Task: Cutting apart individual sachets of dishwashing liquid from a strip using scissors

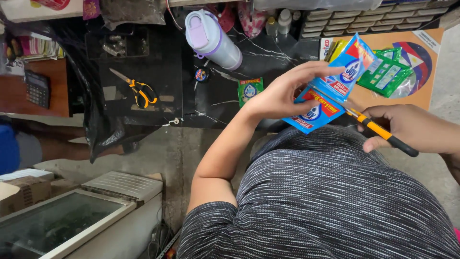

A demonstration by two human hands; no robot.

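Note:
My left hand [282,93] grips a strip of blue sachets with red bands [330,91], held over the edge of a black marbled counter [258,57]. My right hand [412,127] is closed on the orange and black handle of a pair of scissors [383,133]. The blades reach left toward the strip, at the seam between two sachets. Several green sachets [385,74] lie just beyond the blue strip on an orange board [426,91].
A second pair of orange-handled scissors [139,91], a small green sachet [249,89] and a lilac bottle on its side [213,41] lie on the counter. A calculator [37,88] rests on a wooden shelf at left. A white glass-topped chest [72,216] stands below.

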